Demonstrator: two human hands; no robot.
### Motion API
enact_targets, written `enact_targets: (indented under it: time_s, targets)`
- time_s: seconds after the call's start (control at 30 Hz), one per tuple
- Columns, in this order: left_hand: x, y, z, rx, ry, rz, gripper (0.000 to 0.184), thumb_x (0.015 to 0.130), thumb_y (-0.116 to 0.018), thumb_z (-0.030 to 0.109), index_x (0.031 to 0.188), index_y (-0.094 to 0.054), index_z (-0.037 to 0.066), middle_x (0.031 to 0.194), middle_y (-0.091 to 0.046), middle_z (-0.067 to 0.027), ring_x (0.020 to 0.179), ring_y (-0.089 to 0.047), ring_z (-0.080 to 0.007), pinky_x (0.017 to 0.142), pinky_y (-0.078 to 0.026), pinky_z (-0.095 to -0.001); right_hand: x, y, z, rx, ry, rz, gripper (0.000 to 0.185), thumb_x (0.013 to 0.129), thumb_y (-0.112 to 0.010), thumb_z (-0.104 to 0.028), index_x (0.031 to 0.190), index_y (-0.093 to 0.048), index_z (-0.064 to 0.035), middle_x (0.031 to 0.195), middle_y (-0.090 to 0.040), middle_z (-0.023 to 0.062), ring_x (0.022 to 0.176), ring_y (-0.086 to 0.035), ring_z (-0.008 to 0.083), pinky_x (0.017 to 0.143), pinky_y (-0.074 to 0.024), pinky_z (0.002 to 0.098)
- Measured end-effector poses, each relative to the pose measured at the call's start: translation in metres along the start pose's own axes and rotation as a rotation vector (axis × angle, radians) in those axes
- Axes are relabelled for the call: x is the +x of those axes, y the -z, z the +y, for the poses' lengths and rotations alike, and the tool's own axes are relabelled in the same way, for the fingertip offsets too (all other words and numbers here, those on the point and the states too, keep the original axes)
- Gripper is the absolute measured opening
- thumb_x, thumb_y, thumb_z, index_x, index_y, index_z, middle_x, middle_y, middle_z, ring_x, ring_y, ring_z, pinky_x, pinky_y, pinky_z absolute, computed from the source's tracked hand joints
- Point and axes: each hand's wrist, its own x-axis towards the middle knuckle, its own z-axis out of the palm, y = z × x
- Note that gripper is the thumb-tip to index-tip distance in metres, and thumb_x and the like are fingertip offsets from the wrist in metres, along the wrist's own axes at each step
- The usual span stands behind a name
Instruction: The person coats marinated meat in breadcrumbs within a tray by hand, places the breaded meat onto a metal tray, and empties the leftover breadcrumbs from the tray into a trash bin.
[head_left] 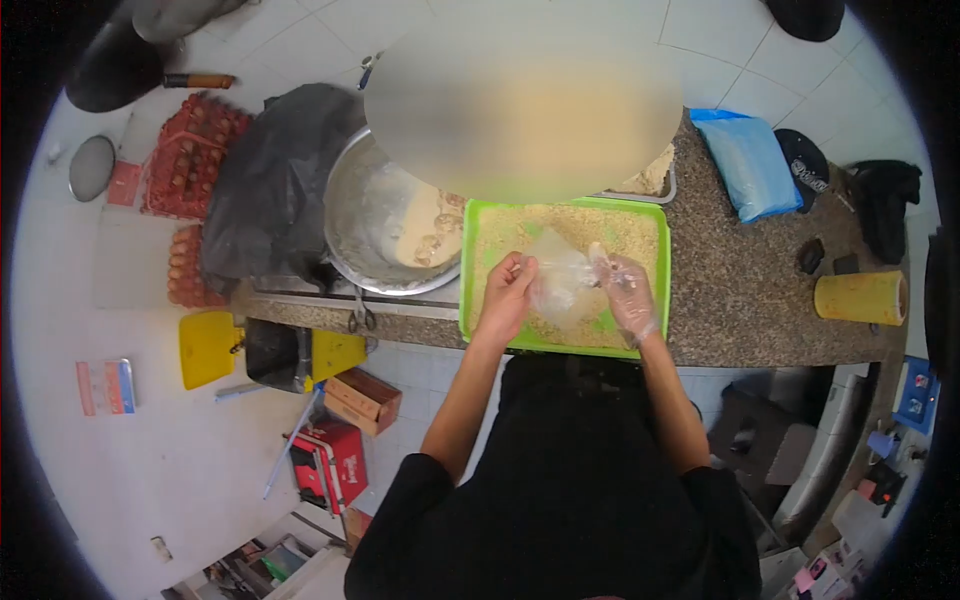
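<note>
My left hand (508, 290), bare, pinches the edge of a thin clear plastic glove (558, 285) stretched out between my hands. On my right hand (628, 290) is a similar clear glove; its thumb and fingers close on the other side of the plastic. Both hands are above a bright green tray (466, 270), which holds pale yellow crumbs (500, 230) with green patches of its bottom showing through. Left of the tray stands a large metal bowl (345, 240) with pale batter and some pieces in it.
A black plastic bag (275, 185) and egg trays (195, 150) lie left of the bowl. Scissors (362, 312) hang at the counter's edge. A metal tray of crumbs (655, 180) sits behind the green one. To the right are a blue package (750, 165) and a yellow roll (860, 298).
</note>
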Motion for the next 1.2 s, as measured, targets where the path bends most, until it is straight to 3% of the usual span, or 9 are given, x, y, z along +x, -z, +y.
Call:
enact_targets:
  time_s: [0.2, 0.3, 0.43, 0.5, 0.6, 0.67, 0.7, 1.0, 1.2]
  targets:
    - [-0.001, -0.006, 0.009, -0.156, 0.104, 0.005, 0.012, 0.104, -0.06, 0.022, 0.099, -0.055, 0.012, 0.082, -0.059, 0.0034, 0.071, -0.056, -0.0068, 0.065, -0.048, -0.0255, 0.007, 0.009, 0.013, 0.156, 0.01, -0.093, 0.035, 0.102, -0.062, -0.032, 0.087, -0.068, -0.0011, 0.081, -0.066, 0.0036, 0.08, -0.061, 0.0124, 0.077, -0.0477, 0.0304]
    - [-0.002, -0.021, 0.016, -0.236, 0.138, 0.002, 0.01, 0.106, -0.056, 0.022, 0.103, -0.055, 0.012, 0.092, -0.061, 0.0017, 0.08, -0.059, -0.0084, 0.069, -0.051, -0.0269, -0.005, 0.01, 0.008, 0.261, -0.063, -0.168, 0.035, 0.106, -0.052, -0.03, 0.101, -0.069, 0.0004, 0.093, -0.071, 0.0092, 0.079, -0.063, 0.0161, 0.073, -0.0509, 0.0291]
    - [0.003, -0.016, 0.005, -0.037, 0.05, -0.003, 0.011, 0.106, -0.055, 0.022, 0.11, -0.054, 0.012, 0.1, -0.06, -0.0002, 0.089, -0.06, -0.0121, 0.076, -0.051, -0.0292, -0.006, 0.003, 0.034, 0.001, 0.2, -0.231, 0.03, 0.103, -0.06, -0.029, 0.098, -0.07, -0.0006, 0.086, -0.069, 0.0061, 0.076, -0.061, 0.0134, 0.071, -0.051, 0.0297]
    - [0.005, -0.004, -0.008, 0.759, -0.272, 0.285, 0.015, 0.104, -0.058, 0.019, 0.113, -0.053, 0.008, 0.102, -0.059, -0.0038, 0.093, -0.058, -0.0148, 0.082, -0.048, -0.0313, -0.005, -0.007, 0.027, 0.048, 0.215, -0.136, 0.029, 0.1, -0.063, -0.028, 0.098, -0.07, -0.0007, 0.084, -0.068, 0.0038, 0.077, -0.061, 0.0119, 0.069, -0.0511, 0.0293]
    - [-0.045, -0.039, 0.028, 0.493, -0.75, 0.207, 0.021, 0.099, -0.06, 0.006, 0.116, -0.048, 0.001, 0.097, -0.057, -0.0071, 0.09, -0.055, -0.0165, 0.083, -0.047, -0.0314, -0.003, -0.011, 0.017, -0.097, 0.12, -0.187, 0.028, 0.1, -0.064, -0.028, 0.099, -0.071, -0.0014, 0.086, -0.068, 0.0012, 0.077, -0.061, 0.0109, 0.067, -0.0509, 0.0289]
    - [-0.055, -0.05, 0.029, 0.596, -0.478, -0.134, 0.014, 0.099, -0.058, 0.007, 0.109, -0.051, 0.0, 0.094, -0.055, -0.0051, 0.089, -0.054, -0.0149, 0.084, -0.046, -0.0292, -0.001, -0.013, 0.039, -0.032, 0.548, -0.231, 0.024, 0.097, -0.057, -0.025, 0.098, -0.07, -0.0046, 0.086, -0.066, 0.0088, 0.077, -0.064, 0.0252, 0.072, -0.052, 0.0382]
    - [-0.048, -0.043, 0.018, 0.687, -0.353, -0.276, 0.01, 0.099, -0.057, 0.008, 0.104, -0.053, 0.0, 0.094, -0.056, -0.005, 0.09, -0.054, -0.0146, 0.085, -0.046, -0.0286, -0.006, -0.015, 0.025, -0.119, 0.499, -0.234, 0.021, 0.094, -0.06, -0.024, 0.098, -0.068, -0.0049, 0.084, -0.064, 0.0157, 0.076, -0.063, 0.0311, 0.073, -0.0508, 0.042]
    - [0.004, 0.005, -0.036, 1.055, 0.149, -0.157, 0.038, 0.102, -0.046, 0.022, 0.127, -0.054, -0.006, 0.121, -0.06, -0.0146, 0.108, -0.059, -0.0253, 0.095, -0.046, -0.0368, -0.018, -0.025, 0.043, -0.311, 0.514, -0.123, 0.03, 0.1, -0.048, -0.027, 0.089, -0.063, -0.0031, 0.084, -0.067, 0.0204, 0.08, -0.066, 0.0395, 0.071, -0.0511, 0.0485]
    - [0.026, -0.038, -0.1, 0.233, 0.124, -0.121, 0.04, 0.105, -0.044, 0.033, 0.125, -0.057, 0.001, 0.124, -0.061, -0.0165, 0.109, -0.061, -0.027, 0.098, -0.049, -0.04, -0.005, 0.02, 0.052, -0.539, 0.355, -0.118, 0.024, 0.091, -0.055, -0.024, 0.087, -0.067, -0.0032, 0.077, -0.067, 0.0222, 0.073, -0.067, 0.0441, 0.062, -0.0519, 0.055]
